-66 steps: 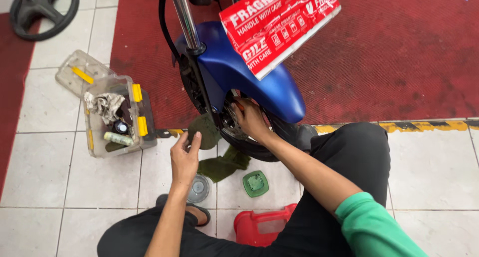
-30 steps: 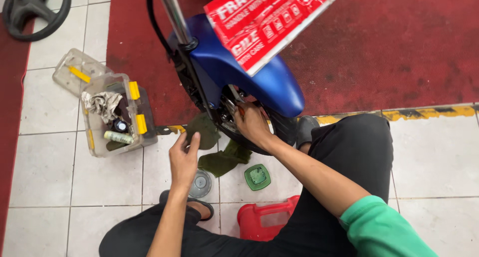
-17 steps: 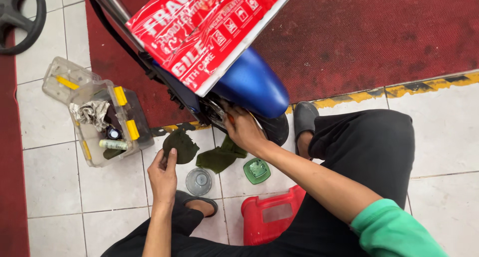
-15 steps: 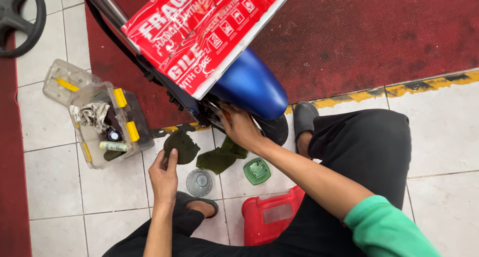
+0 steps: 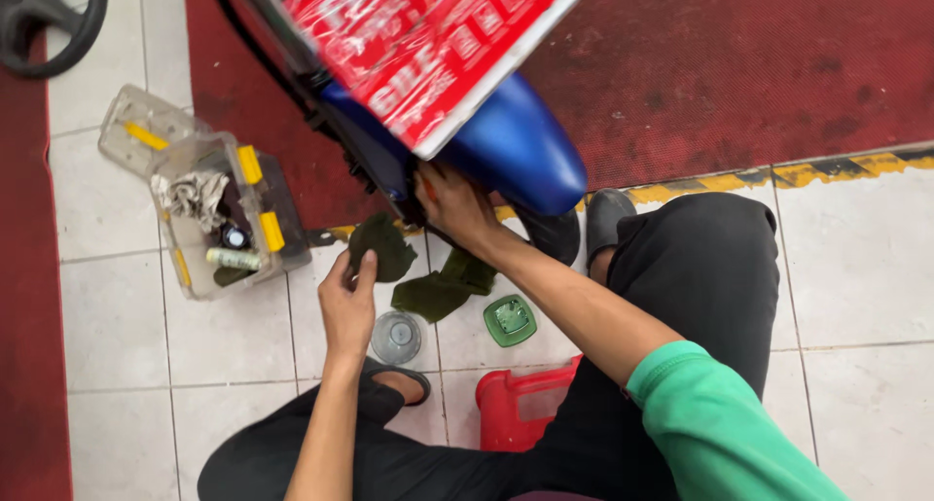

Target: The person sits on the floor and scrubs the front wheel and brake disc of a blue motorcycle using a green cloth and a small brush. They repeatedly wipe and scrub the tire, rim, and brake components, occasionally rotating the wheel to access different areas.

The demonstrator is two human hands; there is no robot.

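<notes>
I sit on the tiled floor facing a blue scooter fender (image 5: 516, 156) with a red-and-white wrapped package (image 5: 428, 44) above it. My right hand (image 5: 455, 207) reaches under the fender and presses against the dark wheel area; whether it grips anything there is hidden. My left hand (image 5: 348, 302) pinches a dark green cloth (image 5: 381, 248) just left of the wheel. A second piece of green cloth (image 5: 446, 287) lies on the tile below my right wrist.
A clear plastic toolbox (image 5: 219, 219) with yellow latches holds rags and small bottles at the left. A round clear lid (image 5: 397, 338), a green square cap (image 5: 510, 320) and a red container (image 5: 520, 413) lie near my legs. A black wheel (image 5: 49, 24) sits top left.
My view has shifted, so the scooter and package sit more to the left and closer. My left hand rose from open beside the cloth to gripping it. My right hand stays at the wheel.
</notes>
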